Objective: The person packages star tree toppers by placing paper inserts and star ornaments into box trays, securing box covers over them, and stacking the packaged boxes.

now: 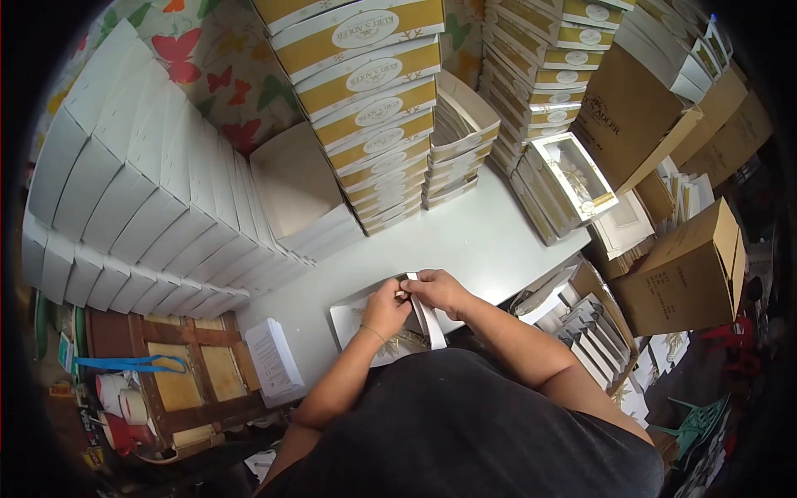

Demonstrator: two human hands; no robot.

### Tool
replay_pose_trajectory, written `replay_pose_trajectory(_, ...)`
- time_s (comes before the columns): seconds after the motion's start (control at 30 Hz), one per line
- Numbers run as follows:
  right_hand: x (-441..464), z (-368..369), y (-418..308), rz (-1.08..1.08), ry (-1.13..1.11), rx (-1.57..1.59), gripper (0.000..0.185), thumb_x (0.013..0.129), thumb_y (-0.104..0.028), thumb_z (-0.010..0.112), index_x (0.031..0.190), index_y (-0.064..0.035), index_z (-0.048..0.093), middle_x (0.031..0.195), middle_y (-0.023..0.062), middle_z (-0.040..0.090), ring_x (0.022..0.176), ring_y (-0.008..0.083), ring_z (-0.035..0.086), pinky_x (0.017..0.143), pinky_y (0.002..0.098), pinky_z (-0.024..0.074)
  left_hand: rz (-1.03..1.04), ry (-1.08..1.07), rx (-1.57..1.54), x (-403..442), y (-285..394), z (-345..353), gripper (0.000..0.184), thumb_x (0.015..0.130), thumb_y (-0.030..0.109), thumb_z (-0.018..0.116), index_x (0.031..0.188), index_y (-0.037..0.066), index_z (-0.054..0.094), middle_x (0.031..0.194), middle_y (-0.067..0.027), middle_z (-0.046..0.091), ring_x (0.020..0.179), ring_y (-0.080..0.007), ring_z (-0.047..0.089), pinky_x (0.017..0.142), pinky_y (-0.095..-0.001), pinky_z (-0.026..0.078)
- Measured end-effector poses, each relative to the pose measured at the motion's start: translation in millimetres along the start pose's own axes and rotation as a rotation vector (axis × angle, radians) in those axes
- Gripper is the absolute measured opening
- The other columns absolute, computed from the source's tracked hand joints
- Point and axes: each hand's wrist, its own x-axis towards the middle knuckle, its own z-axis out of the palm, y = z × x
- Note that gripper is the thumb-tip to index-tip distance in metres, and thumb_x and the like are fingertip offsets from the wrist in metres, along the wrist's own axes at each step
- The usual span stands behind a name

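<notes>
A shallow white box (pixel 342 326) lies tilted at the table's front edge, close against my body. Gold, glittery decorations (pixel 407 342) show inside it, partly covered by my left wrist. My left hand (pixel 387 309) is closed at the box's upper rim, thumb and fingers pinched together. Right beside it my right hand (pixel 437 292) is closed too, gripping the white side flap (pixel 427 322) of the same box. The fingertips of both hands meet there, and whatever small part lies between them is hidden.
White boxes (pixel 158 183) stand in rows at left. Printed gold-and-white boxes (pixel 374 75) rise in tall stacks behind. A windowed box (pixel 574 176) sits at right, near cardboard cartons (pixel 677 282). Paper sheets (pixel 272 358) are piled left of my hands on the pale table (pixel 448 241).
</notes>
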Motion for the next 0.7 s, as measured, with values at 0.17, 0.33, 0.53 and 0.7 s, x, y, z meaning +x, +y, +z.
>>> replay_pose_trajectory(0.17, -3, 15, -2, -0.184, 0.034, -0.163, 0.029, 0.094, -0.028, 0.077, 0.103, -0.0008, 0.073, 0.089, 0.0053, 0.065, 0.079, 0.0119, 0.058, 0.072, 0.0236, 0.0503, -0.182, 0.171, -0.063, -3, -7, 2, 0.017, 0.083, 0.007, 0.071, 0.098, 0.002, 0.065, 0.085, -0.0112, 0.073, 0.072, -0.0247, 0.067, 0.069, -0.0357, 0.054)
replay_pose_trajectory(0.33, -6, 29, 4, -0.321, 0.164, -0.199, 0.029, 0.097, -0.024, 0.073, 0.112, -0.0006, 0.070, 0.101, 0.0057, 0.064, 0.086, 0.0120, 0.058, 0.077, 0.0244, 0.0506, -0.172, 0.269, -0.297, -3, -7, 3, 0.016, 0.083, 0.003, 0.069, 0.098, 0.002, 0.065, 0.086, -0.0104, 0.070, 0.074, -0.0202, 0.064, 0.072, -0.0310, 0.053)
replay_pose_trajectory(0.53, -14, 24, -14, -0.207, 0.044, 0.451, 0.026, 0.097, -0.020, 0.072, 0.112, 0.0004, 0.064, 0.102, 0.0087, 0.064, 0.089, 0.0156, 0.060, 0.078, 0.0279, 0.0522, -0.024, 0.244, -0.296, 9, -3, -7, 0.018, 0.087, -0.003, 0.063, 0.104, 0.002, 0.064, 0.092, -0.0108, 0.068, 0.081, -0.0167, 0.063, 0.078, -0.0268, 0.052)
replay_pose_trajectory(0.7, -1, 30, -15, -0.225, -0.028, 0.759, 0.020, 0.099, -0.018, 0.073, 0.102, -0.0015, 0.063, 0.096, 0.0064, 0.063, 0.085, 0.0133, 0.058, 0.077, 0.0267, 0.0521, -0.068, 0.245, -0.691, 22, -22, 0, 0.022, 0.090, -0.003, 0.060, 0.110, 0.001, 0.065, 0.099, -0.0103, 0.070, 0.081, -0.0184, 0.064, 0.074, -0.0274, 0.052)
